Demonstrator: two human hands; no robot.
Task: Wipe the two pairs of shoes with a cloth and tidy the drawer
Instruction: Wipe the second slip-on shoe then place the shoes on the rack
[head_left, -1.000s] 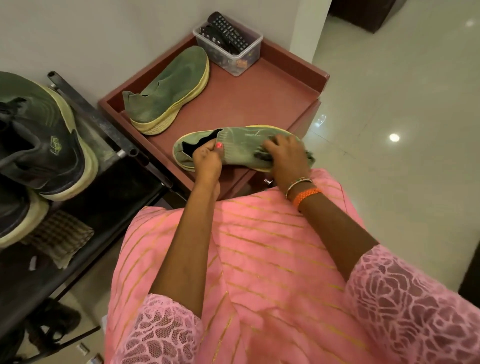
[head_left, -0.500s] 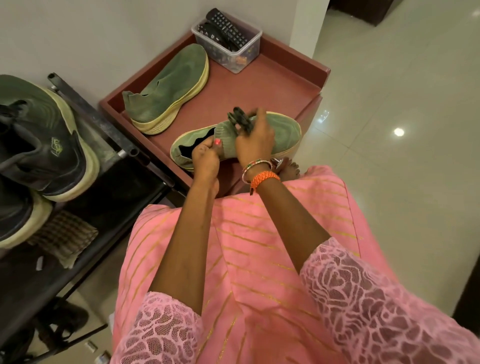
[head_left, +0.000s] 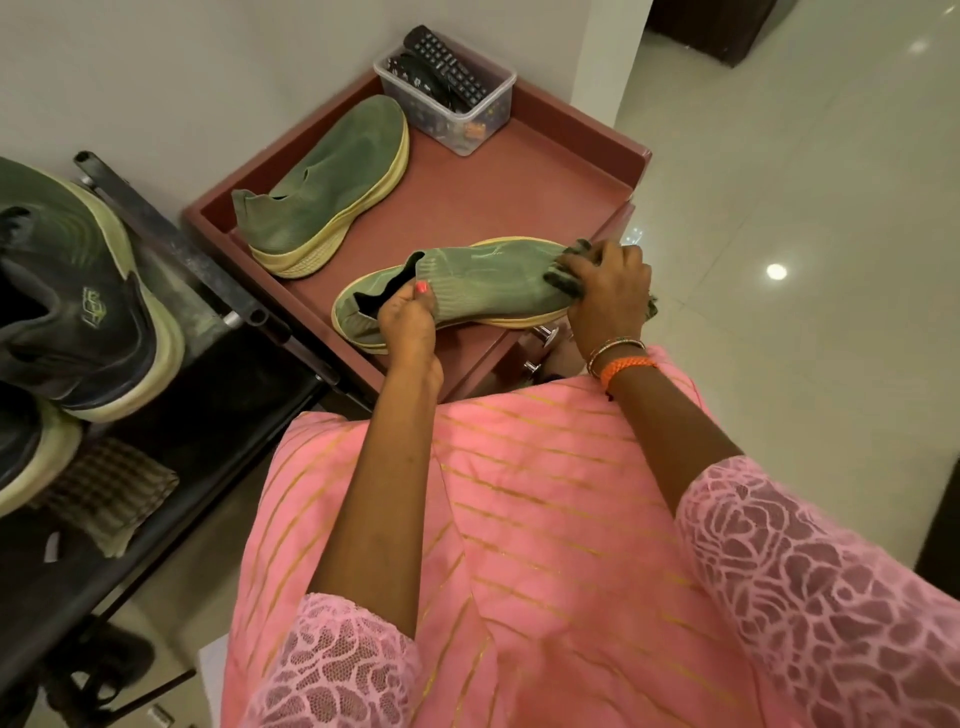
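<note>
The step in hand looks like wiping the first green pair: one shoe is mid-wipe, its mate waits, and the dark pair and the drawer seem yet to come. The next move probably calls for a steady heel grip while the cloth works the toe and the sole edge.

The cabinet (head_left: 571, 171) is the landmark: a maroon, smooth, rimmed top against the wall. To its left, a black metal rack (head_left: 171, 244) carries the dark shoes (head_left: 78, 312), bulky with thick pale soles, and a checked rag (head_left: 109, 493). On the cabinet's back sits the second shoe (head_left: 327, 192), a soft knit slip-on with a yellowish sole. At its front edge lies the held shoe (head_left: 483, 283), same knit. The left hand (head_left: 408, 322) pinches its heel collar. The right hand (head_left: 608, 291) clutches the dark crumpled cloth (head_left: 563, 280) against the toe. A clear plastic box (head_left: 457, 119) of remotes stands in the cabinet's far corner.
</note>
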